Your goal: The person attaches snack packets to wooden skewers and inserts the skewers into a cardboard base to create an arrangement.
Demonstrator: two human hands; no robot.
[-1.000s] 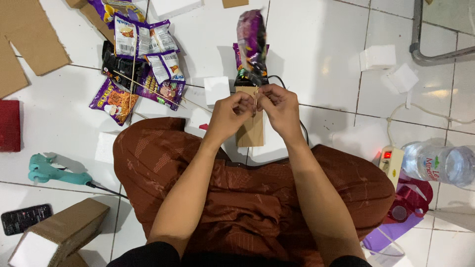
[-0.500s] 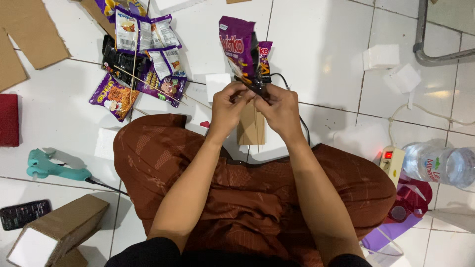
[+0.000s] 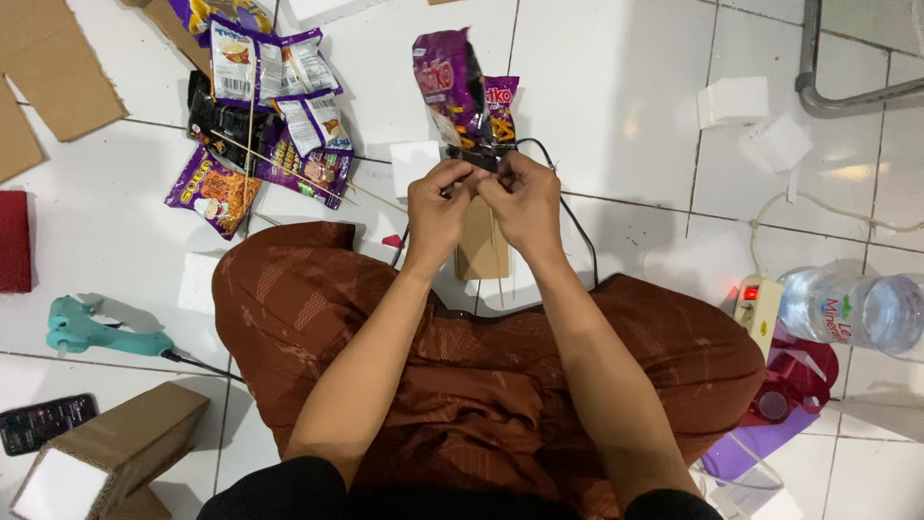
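Note:
I sit cross-legged on a white tiled floor in brown trousers (image 3: 462,366). My left hand (image 3: 435,204) and my right hand (image 3: 520,197) meet in front of my knees, both pinching a small brown cardboard piece (image 3: 481,246) that hangs below my fingers. Two purple snack packets (image 3: 460,89) rise from the top of that piece, just above my fingertips. A thin wooden stick (image 3: 500,292) pokes down beneath the cardboard. A black cable (image 3: 576,223) curves around my right hand.
A pile of snack packets (image 3: 274,106) with long skewers lies at the upper left. A teal glue gun (image 3: 96,332), a cardboard box (image 3: 115,448) and a black remote (image 3: 43,422) are at the left. A water bottle (image 3: 857,310) and a power strip (image 3: 756,308) are at the right. Foam blocks (image 3: 733,101) lie farther off.
The purple packets on the cardboard have turned and tilted left, now showing two packets side by side. My hands have closed in more tightly together on the cardboard's top.

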